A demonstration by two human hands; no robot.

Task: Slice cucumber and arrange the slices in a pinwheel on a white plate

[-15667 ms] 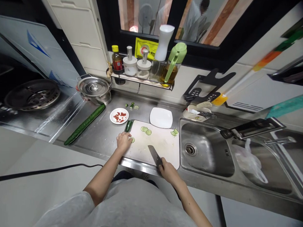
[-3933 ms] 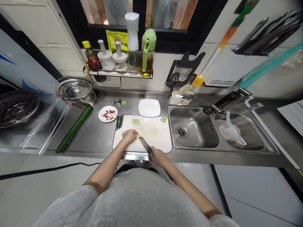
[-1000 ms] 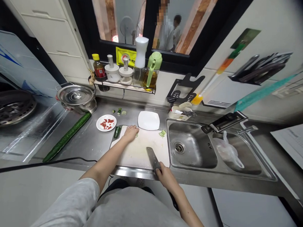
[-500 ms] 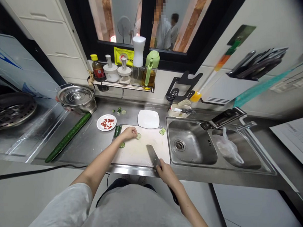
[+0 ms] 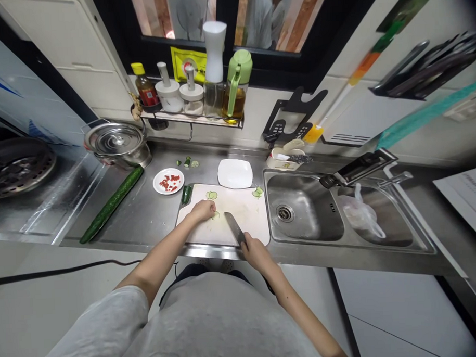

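My right hand (image 5: pixel 258 253) is wrapped round the handle of a kitchen knife (image 5: pixel 234 226), its blade pointing away over the white cutting board (image 5: pixel 243 220). Left of the blade, my left hand (image 5: pixel 204 211) has its fingers pinched at a thin cucumber slice (image 5: pixel 216 215) low on the board. Just beyond those fingers lie overlapping cucumber slices (image 5: pixel 211 195). More slices (image 5: pixel 257 192) rest at the board's far right corner. A short cucumber piece (image 5: pixel 187 194) lies at its far left corner.
Behind the board are a white square plate (image 5: pixel 235 173) and a round plate (image 5: pixel 159 188) with chopped red pieces. A whole cucumber (image 5: pixel 112 203) lies left, near a lidded steel pot (image 5: pixel 117 143). The sink (image 5: pixel 305 212) is right; a condiment shelf (image 5: pixel 192 117) hangs above the counter.
The view has shifted slightly. Cucumber slices now lie beyond my left fingers, where bare board showed before. My left hand pinches at a slice nearer the board's front; the knife stays in my right hand.
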